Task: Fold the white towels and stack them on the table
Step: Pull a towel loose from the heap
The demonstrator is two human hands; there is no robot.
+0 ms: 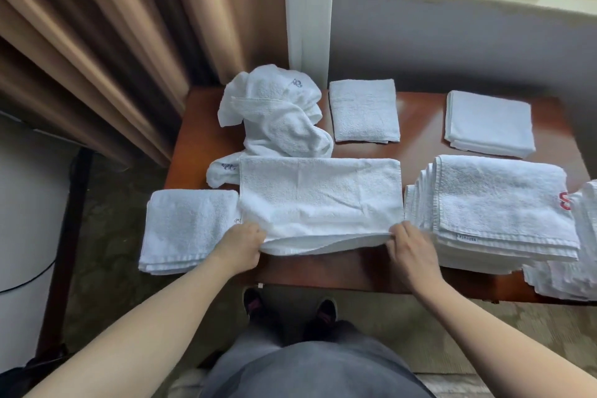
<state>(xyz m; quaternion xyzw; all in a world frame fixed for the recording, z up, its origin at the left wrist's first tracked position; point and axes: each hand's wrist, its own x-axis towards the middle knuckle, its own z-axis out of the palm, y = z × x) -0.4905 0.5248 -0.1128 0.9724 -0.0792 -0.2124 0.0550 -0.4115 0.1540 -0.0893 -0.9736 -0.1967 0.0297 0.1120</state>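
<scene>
Left hand (240,244) and right hand (407,244) pinch the near corners of the soft, limp white terry towel (319,200) at 6 o'clock on the brown wooden desk (420,113); light, floppy, best held by corners.

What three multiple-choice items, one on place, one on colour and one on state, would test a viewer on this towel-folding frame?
1. Where is the crumpled, unfolded towel?
A. far left of the table
B. near right corner
C. on the floor

2. What colour is the lettering on the top towel of the right-hand stack?
A. green
B. red
C. black

3. What are the two hands doing?
A. resting at the person's sides
B. lifting the right-hand stack
C. gripping the near corners of the middle towel

Answers:
1 A, the crumpled towel lies heaped at the far left of the table.
2 B, a red mark shows at the right edge of the right-hand stack.
3 C, the left hand and right hand each pinch a near corner of the middle towel, its near edge raised.
</scene>
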